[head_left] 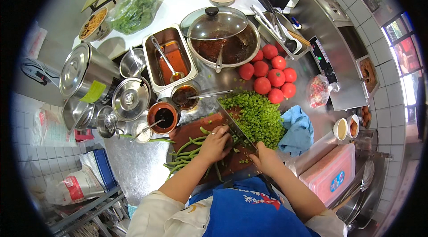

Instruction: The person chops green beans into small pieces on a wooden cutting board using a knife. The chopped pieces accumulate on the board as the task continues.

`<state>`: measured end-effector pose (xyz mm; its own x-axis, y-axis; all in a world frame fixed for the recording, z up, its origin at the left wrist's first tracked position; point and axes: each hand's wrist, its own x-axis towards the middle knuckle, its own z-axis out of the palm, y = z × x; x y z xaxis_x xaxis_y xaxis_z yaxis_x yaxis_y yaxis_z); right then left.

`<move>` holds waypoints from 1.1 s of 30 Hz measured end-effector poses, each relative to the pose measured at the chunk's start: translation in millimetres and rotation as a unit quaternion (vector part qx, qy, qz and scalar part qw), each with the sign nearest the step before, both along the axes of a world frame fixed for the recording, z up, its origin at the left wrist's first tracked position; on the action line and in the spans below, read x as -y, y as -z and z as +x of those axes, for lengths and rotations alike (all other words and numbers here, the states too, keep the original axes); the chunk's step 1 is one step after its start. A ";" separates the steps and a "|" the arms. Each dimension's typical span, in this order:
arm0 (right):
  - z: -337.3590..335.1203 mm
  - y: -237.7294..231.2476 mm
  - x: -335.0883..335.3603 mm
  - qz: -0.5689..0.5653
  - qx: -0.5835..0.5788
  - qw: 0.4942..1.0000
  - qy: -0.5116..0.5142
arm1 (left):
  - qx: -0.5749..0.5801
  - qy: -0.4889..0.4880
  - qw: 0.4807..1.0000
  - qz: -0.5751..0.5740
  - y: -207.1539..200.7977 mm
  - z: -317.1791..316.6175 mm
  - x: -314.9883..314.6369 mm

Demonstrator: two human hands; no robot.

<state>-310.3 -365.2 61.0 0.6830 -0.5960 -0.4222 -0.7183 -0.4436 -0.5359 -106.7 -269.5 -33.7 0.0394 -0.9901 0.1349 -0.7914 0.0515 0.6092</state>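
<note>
My right hand (pixel 264 156) is closed around the handle of a kitchen knife (pixel 239 128), whose broad blade slants away to the far left over a reddish-brown cutting board (pixel 178 133). Left of the blade, my left hand (pixel 215 145), a ring on one finger, presses curled fingers down on long green beans (pixel 180 159). More whole beans fan out beside it toward the left. Against the blade's other side lies a large heap of chopped green beans (pixel 261 123). A few cut bits are scattered on the board near the knife.
Red tomatoes (pixel 276 77) sit beyond the heap, with a blue cloth (pixel 297 131) to its right. Sauce containers, including a brown cup (pixel 162 118) and a rectangular pan (pixel 169 58), stand at left. A lidded bowl (pixel 240 43) lies farther back. A pink-filled plastic box (pixel 327 174) is at right.
</note>
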 end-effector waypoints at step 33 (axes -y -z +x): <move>0.2 22.0 -18.0 0.015 0.013 0.999 0.032 | 0.001 -0.015 0.999 0.029 -6.3 -1.8 -1.9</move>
